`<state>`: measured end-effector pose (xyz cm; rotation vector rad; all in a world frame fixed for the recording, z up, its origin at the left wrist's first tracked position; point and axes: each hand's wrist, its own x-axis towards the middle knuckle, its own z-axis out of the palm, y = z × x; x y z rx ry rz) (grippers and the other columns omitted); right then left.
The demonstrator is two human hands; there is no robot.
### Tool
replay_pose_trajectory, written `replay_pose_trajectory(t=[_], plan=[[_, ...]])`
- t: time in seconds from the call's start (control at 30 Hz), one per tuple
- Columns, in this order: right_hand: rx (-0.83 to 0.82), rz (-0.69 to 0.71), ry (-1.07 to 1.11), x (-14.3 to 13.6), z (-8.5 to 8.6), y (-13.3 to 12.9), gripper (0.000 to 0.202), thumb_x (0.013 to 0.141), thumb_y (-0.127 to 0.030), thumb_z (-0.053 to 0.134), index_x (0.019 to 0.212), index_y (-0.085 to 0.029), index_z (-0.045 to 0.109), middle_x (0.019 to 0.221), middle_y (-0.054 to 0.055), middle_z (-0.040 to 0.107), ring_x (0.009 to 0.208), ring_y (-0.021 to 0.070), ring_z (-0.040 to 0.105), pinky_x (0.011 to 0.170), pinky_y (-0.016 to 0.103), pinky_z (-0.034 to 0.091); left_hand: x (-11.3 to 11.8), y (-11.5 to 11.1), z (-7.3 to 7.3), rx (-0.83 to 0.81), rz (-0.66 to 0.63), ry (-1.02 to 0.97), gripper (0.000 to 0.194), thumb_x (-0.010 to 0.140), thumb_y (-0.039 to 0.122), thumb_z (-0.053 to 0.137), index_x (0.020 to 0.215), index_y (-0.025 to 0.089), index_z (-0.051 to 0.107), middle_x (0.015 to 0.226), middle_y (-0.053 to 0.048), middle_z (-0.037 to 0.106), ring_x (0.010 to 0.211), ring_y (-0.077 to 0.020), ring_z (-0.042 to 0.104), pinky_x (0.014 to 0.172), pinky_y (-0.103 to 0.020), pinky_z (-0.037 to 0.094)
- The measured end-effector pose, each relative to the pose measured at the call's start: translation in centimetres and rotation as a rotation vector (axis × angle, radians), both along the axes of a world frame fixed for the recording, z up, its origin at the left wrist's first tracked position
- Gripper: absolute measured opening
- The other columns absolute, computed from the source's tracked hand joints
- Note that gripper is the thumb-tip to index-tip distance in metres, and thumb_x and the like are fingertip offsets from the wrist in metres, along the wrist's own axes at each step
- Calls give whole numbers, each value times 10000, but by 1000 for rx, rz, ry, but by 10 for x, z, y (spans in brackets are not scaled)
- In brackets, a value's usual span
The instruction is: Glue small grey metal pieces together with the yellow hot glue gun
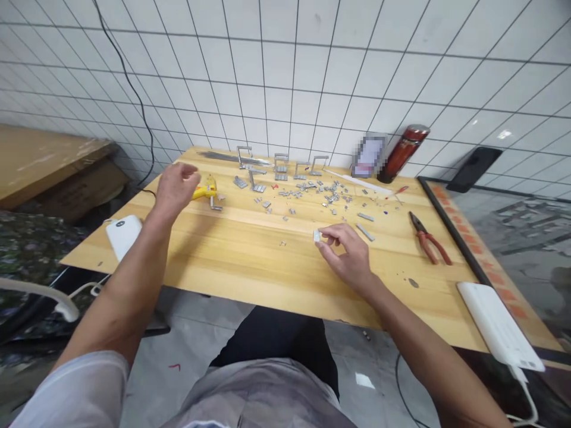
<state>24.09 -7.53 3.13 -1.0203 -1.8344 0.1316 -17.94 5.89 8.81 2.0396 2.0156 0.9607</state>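
Observation:
My right hand (345,252) pinches a small pale flat piece (317,235) between thumb and fingertips, just over the wooden table (250,261). To the left, my left hand (176,185) is raised with its fingers curled together; whether anything is between them cannot be made out. Beside it lies a yellow glue gun (207,189), with a small grey bracket (216,205) close by. Many small grey pieces (332,193) are scattered past my right hand. Several grey frames, one a chair-like shape (256,180), stand farther back.
Red-handled pliers (430,241) and a white power bank (499,324) lie at right. A red flask (404,153) and a phone (369,156) stand by the tiled wall. Another white power bank (125,236) sits near my left forearm. Thin grey strips (232,158) lie at the back.

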Motion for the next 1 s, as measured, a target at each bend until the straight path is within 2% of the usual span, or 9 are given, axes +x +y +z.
replay_pose_trajectory(t=[0.07,0.13,0.23,0.33,0.4,0.53,0.77,0.87,1.0], plan=[[4,29,1,-7,12,-9,117,1014,-274,735,1111,-275,800,936,57,808,763,200,696,743,391,619,31,-17,5,42,-58,-150,468,1021,476,485,1223,114,702,1271,-144,794,1125,-260,725,1063,-427,598],[0,58,16,-13,23,-15,110,1017,-264,739,1109,-273,799,923,49,800,752,193,688,738,384,606,69,-40,3,37,-182,-291,369,979,494,559,1076,183,733,1088,-83,815,962,-216,746,897,-347,618],[-7,124,44,-22,33,-16,119,1023,-244,739,1120,-275,802,922,36,794,740,179,680,726,365,585,122,-75,-3,-166,-556,-800,329,887,520,797,950,200,755,904,-48,769,854,-204,720,814,-339,581],[-59,193,78,-27,34,-7,129,1028,-240,738,1132,-275,806,937,36,794,751,177,685,743,366,593,154,-94,-8,-365,-775,-997,376,882,540,880,976,193,769,912,-35,756,819,-171,705,775,-316,557],[-126,209,102,-28,32,3,118,1039,-273,735,1133,-272,806,933,41,786,761,185,687,748,375,601,161,-93,-11,-471,-837,-1072,436,886,586,908,1004,190,770,949,-34,766,801,-151,694,759,-304,541],[-214,226,113,-27,20,22,148,1063,-339,725,1162,-270,811,942,52,781,789,196,691,764,383,610,161,-79,-20,-636,-856,-1209,532,839,650,966,1016,189,769,937,-39,777,787,-146,694,752,-300,532],[-239,305,44,-26,-4,38,181,1100,-342,689,1223,-280,808,1006,65,802,821,191,696,749,375,599,161,-64,-48,-777,-725,-1301,545,732,590,1056,957,190,761,820,-13,747,721,-135,664,727,-283,510],[-234,330,59,-27,-11,37,169,1086,-307,708,1223,-276,802,1051,67,807,821,179,700,745,362,596,160,-63,-60,-720,-662,-1245,535,749,620,1014,943,194,755,790,-9,719,708,-147,645,719,-300,501],[-253,299,125,-30,-17,32,122,1061,-283,740,1168,-261,796,1050,58,787,805,156,692,762,342,592,154,-66,-73,-455,-519,-947,394,863,572,889,831,217,724,698,20,622,664,-149,550,680,-305,462]])
